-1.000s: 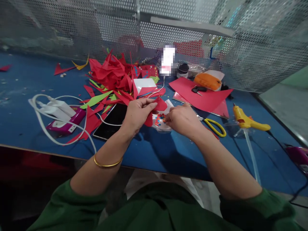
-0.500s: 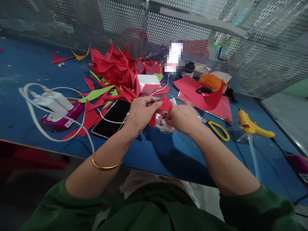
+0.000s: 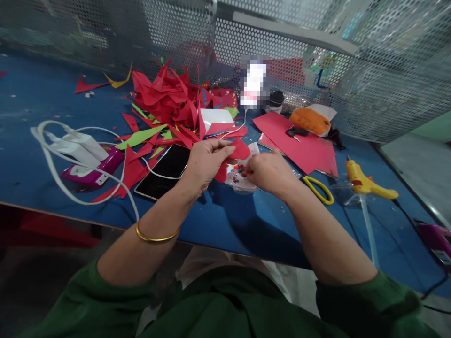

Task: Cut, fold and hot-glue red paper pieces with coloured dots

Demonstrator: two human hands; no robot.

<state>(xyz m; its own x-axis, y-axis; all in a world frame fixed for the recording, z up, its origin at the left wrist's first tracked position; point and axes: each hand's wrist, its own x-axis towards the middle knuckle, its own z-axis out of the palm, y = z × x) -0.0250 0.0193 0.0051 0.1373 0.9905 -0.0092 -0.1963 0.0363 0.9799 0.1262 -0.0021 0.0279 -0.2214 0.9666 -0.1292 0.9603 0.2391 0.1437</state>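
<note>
My left hand (image 3: pixel 207 162) pinches a cut piece of red paper (image 3: pixel 241 149) between thumb and fingers, above the middle of the blue table. Below and beside it lies a small clear plastic bag or tray (image 3: pixel 243 188) holding several tiny red, blue and orange bits (image 3: pixel 238 173). My right hand (image 3: pixel 269 172) is closed, its fingertips down at these bits on their right side. Whatever sits between those fingertips is hidden. Scissors with yellow handles (image 3: pixel 319 190) lie just right of my right hand.
Red and green paper scraps (image 3: pixel 169 98) are heaped behind my left hand. A dark-screened phone (image 3: pixel 165 171), purple power strip (image 3: pixel 93 169) and white cables lie left. At right are red sheets (image 3: pixel 296 141), keys (image 3: pixel 296 132) and a yellow glue gun (image 3: pixel 368 180). A perforated metal panel (image 3: pixel 239 40) stands behind.
The curled corner of the red sheet at the right has dropped flat. The red paper in my left hand has tilted slightly, and more of the coloured bits show. My right hand stays by them.
</note>
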